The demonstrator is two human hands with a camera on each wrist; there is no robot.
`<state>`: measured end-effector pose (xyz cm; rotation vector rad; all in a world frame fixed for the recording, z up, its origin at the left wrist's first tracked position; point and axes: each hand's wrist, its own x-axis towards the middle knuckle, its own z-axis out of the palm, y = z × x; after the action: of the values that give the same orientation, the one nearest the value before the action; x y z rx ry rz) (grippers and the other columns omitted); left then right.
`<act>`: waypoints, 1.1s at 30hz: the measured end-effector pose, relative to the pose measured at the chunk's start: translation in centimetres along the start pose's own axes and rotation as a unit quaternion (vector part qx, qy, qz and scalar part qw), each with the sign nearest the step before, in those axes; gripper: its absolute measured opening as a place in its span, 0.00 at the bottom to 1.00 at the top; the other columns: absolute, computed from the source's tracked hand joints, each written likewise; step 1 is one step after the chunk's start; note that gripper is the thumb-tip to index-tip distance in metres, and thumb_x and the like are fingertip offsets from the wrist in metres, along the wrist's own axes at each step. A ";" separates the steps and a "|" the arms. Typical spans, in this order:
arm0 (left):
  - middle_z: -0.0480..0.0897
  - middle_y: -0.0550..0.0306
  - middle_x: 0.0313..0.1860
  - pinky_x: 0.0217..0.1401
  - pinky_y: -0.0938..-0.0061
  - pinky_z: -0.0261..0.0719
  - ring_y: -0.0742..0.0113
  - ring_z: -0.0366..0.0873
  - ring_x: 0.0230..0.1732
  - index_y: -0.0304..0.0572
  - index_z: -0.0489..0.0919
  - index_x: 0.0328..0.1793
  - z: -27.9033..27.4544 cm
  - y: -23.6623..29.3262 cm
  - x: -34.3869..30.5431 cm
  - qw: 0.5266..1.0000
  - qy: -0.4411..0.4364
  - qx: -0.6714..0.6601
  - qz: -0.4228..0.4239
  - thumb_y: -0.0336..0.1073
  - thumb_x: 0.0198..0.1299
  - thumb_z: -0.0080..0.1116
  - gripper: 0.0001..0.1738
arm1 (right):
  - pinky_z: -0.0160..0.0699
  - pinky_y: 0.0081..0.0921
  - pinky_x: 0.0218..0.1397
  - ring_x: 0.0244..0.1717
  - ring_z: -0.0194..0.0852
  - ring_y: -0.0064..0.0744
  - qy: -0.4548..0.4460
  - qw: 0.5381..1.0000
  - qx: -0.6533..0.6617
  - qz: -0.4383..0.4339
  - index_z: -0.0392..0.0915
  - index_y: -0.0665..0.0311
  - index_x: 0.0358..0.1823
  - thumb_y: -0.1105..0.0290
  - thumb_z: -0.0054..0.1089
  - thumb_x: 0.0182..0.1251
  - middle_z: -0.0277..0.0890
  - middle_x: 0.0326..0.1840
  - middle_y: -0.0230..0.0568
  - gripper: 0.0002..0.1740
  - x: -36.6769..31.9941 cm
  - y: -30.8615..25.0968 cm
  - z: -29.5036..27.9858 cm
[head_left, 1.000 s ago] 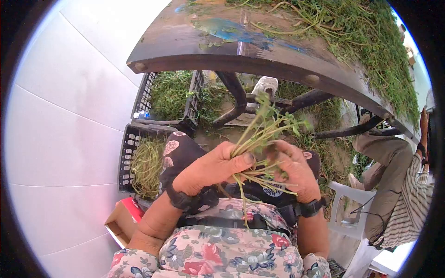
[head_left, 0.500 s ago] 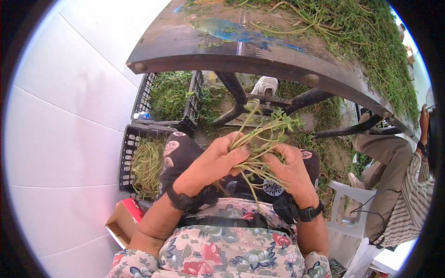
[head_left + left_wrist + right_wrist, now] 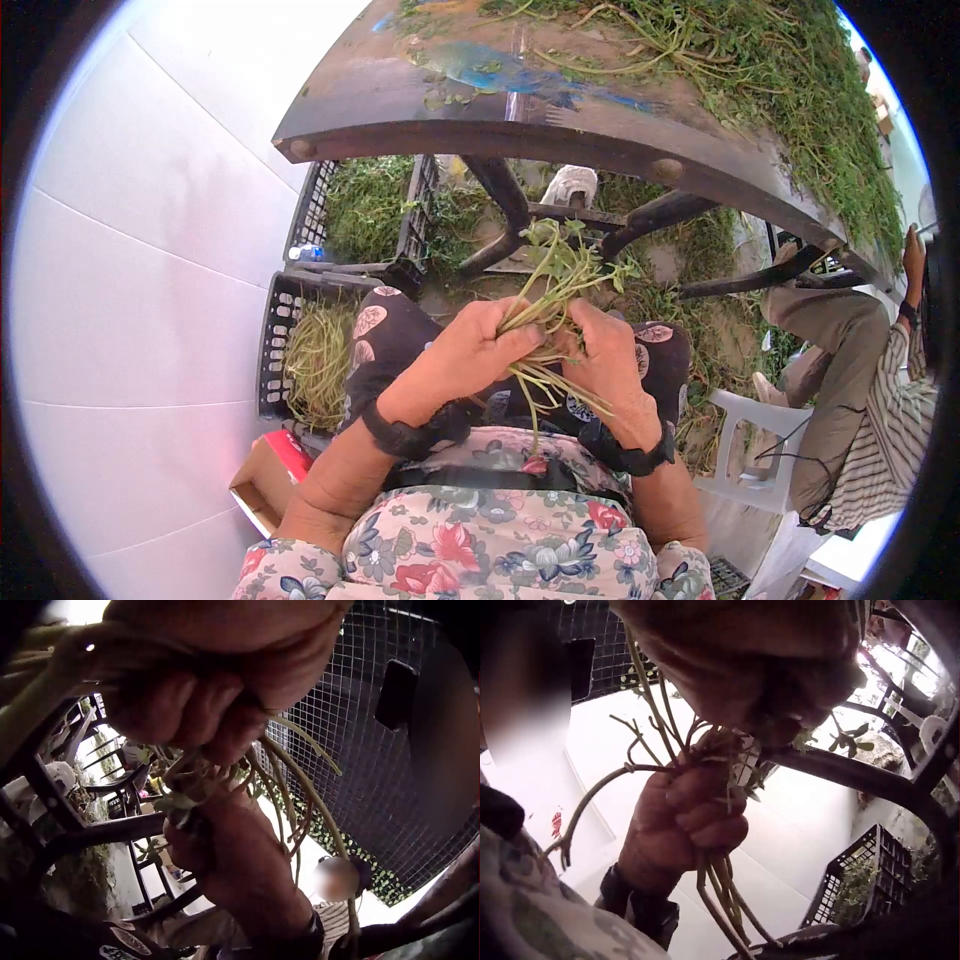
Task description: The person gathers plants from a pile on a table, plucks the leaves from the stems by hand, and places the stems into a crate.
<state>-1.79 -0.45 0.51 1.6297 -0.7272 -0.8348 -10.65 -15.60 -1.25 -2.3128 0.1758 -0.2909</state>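
Note:
A loose bunch of leafy green stems [image 3: 556, 268] is held over the lap, leaves toward the table and cut ends toward the body. My left hand [image 3: 468, 348] grips the bunch around its middle, thumb across the stems. In the right wrist view the left hand's curled fingers [image 3: 705, 806] wrap the stems, which stick out on both sides of the fist. Close against it, my right hand [image 3: 608, 362] pinches stems at the bunch's right side. Its fingertips are partly hidden by leaves and by the hand itself.
A dark table [image 3: 450, 140] with heaped greens [image 3: 800, 120] stands ahead. At left are a black crate of bare stems [image 3: 262, 350], another crate of greens [image 3: 310, 205] and an open cardboard box [image 3: 262, 485]. A white plastic chair [image 3: 735, 440] and a seated person [image 3: 850, 400] are at right.
My right hand has moved inward, from the lower right of the bunch to right beside the left hand. The leafy tops have shifted slightly left. My left hand keeps its grip.

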 end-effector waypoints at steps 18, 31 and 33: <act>0.69 0.67 0.18 0.24 0.81 0.63 0.81 0.63 0.22 0.35 0.74 0.35 -0.3 1.0 -0.2 1.000 -0.021 -0.005 0.016 0.39 0.59 0.50 0.12 | 0.72 0.31 0.38 0.36 0.73 0.44 0.004 0.995 0.061 -0.075 0.75 0.64 0.39 0.77 0.55 0.50 0.74 0.34 0.45 0.12 -0.7 -1.3 -4.3; 0.70 0.69 0.21 0.22 0.84 0.60 0.84 0.62 0.22 0.37 0.74 0.35 -0.1 1.2 -0.4 0.999 -0.004 -0.039 -0.022 0.36 0.59 0.50 0.09 | 0.70 0.37 0.32 0.31 0.71 0.49 0.005 0.996 -0.032 -0.086 0.73 0.64 0.33 0.76 0.55 0.50 0.69 0.29 0.47 0.08 -1.7 -0.7 -4.0; 0.70 0.69 0.20 0.22 0.84 0.60 0.84 0.62 0.22 0.37 0.74 0.34 0.4 0.8 -0.2 0.999 -0.008 -0.050 -0.001 0.37 0.60 0.50 0.09 | 0.69 0.37 0.32 0.31 0.71 0.50 0.032 0.996 -0.024 -0.080 0.73 0.65 0.33 0.76 0.54 0.49 0.69 0.28 0.48 0.07 -1.4 -0.2 -3.7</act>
<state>-2.30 -0.67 1.24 1.5362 -0.6855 -0.8731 -12.95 -17.71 1.15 -2.3717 0.0304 -0.4464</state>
